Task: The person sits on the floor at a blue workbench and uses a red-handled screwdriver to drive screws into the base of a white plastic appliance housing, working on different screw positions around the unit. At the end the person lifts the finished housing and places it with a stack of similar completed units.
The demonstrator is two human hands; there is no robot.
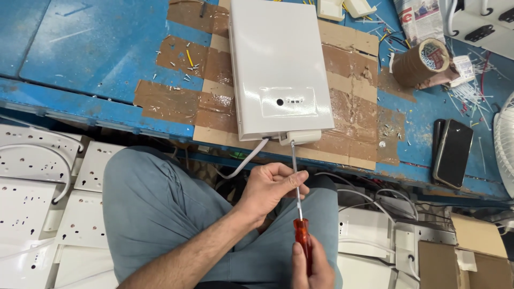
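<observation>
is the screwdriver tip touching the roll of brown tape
No, the orange-handled screwdriver has its tip at the near edge of the white rectangular box, far from the brown tape roll.

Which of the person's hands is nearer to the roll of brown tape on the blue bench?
The left. The left hand steadies the screwdriver shaft below the white box, closer to the roll of brown tape. The right hand grips the orange handle, lower and farther away.

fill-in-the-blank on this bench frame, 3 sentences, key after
1. The right hand grips the screwdriver's ____ handle.
2. The left hand steadies the screwdriver's metal ____.
3. The white box lies on taped ____ on the blue bench.

Missing words: orange; shaft; cardboard
</observation>
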